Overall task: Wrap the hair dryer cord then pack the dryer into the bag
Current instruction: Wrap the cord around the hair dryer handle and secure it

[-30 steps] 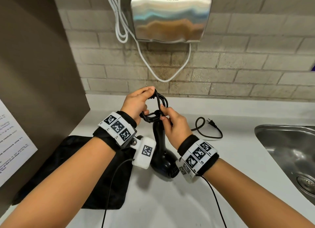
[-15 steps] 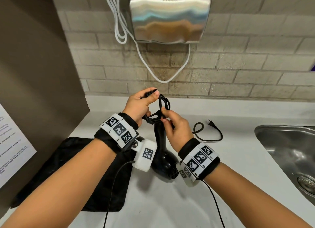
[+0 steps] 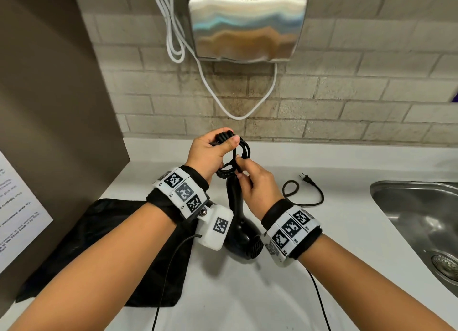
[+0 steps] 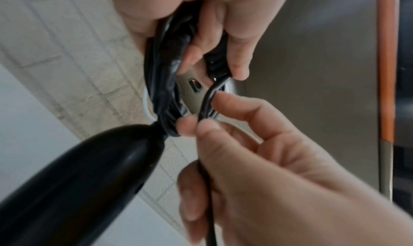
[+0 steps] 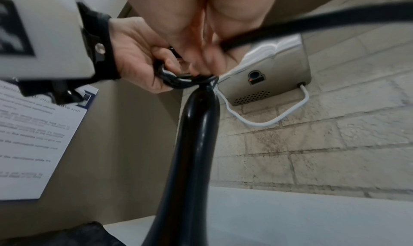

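- Wrapping is under way: the left hand [image 3: 207, 155] grips a bundle of cord [image 3: 241, 149] loops above the dryer [image 3: 239, 228], fingers [image 4: 238, 43] curled round them.
- The right hand [image 3: 255, 184] pinches the cord's free run just beside the bundle, thumb and forefinger closed on it.
- Left to do, as I judge it: the tail and plug [image 3: 307, 179] lie loose on the worktop [image 3: 247, 293] to the right of the fingers; then the packing.
- The bag [image 3: 99, 251] lies flat below and left of the fingers, seemingly with nothing in it yet.
- The dryer hangs handle-up under the fingers, head near the worktop.
- Count: one dryer, one cord, one plug, one bag, two hands.
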